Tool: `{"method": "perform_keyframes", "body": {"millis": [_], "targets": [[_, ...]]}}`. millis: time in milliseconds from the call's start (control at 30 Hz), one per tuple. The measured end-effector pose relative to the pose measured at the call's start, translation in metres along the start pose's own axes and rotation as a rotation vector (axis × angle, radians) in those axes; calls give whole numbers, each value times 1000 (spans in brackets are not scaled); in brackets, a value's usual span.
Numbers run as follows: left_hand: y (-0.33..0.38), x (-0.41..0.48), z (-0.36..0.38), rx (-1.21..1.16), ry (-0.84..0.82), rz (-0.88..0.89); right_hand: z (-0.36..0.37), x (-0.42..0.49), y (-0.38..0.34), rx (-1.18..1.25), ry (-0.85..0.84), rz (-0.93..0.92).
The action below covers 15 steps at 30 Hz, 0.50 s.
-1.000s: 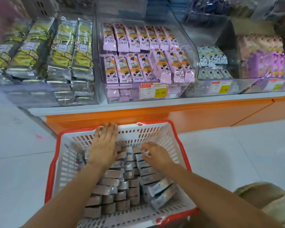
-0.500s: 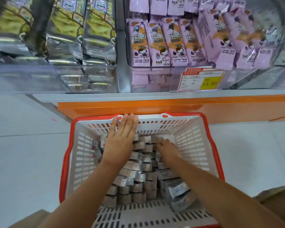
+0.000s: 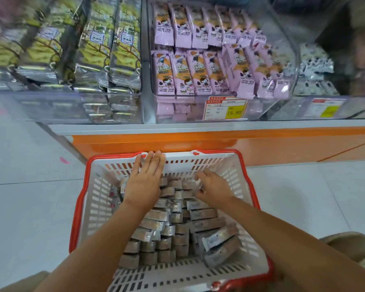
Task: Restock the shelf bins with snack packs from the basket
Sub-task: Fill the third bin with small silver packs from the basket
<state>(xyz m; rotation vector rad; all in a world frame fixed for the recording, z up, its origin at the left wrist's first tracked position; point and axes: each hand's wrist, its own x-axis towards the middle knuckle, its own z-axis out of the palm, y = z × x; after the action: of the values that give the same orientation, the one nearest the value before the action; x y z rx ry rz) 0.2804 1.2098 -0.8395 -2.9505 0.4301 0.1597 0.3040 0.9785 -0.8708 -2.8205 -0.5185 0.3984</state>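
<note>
Left hand (image 3: pixel 144 182) flat, palm down over snack packs (image 3: pixel 154 224), grip apart, fingertips at basket (image 3: pixel 230 165) far wall. Right hand (image 3: pixel 214 187) curls into packs; grip state indeterminate.

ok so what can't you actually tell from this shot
All head view:
- Right hand: fingertips curl out of sight, so its grip on the snack packs is unclear.
- Packs under the left hand: covered by the palm.
- Left bin: motion-blurred, labels unreadable.
- Price tag: fine print too small.
- Basket near rim: cut off by the bottom edge.
</note>
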Motion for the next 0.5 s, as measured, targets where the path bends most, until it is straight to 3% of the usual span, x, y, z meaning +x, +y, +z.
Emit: {"method": "perform_keyframes", "body": {"millis": [67,233,367,500], "targets": [[0,-2,-14,1,10,19,-24,-11,-2,133,82,-50],[18,-8,-64,-95,314,88,-101,-53,-5,407,310,-76],[40,-5,-115,-197,554,135,-169,-97,0,458,555,-86],[55,6,-154,-200,682,159,-228,-132,13,516,833,-62]]}}
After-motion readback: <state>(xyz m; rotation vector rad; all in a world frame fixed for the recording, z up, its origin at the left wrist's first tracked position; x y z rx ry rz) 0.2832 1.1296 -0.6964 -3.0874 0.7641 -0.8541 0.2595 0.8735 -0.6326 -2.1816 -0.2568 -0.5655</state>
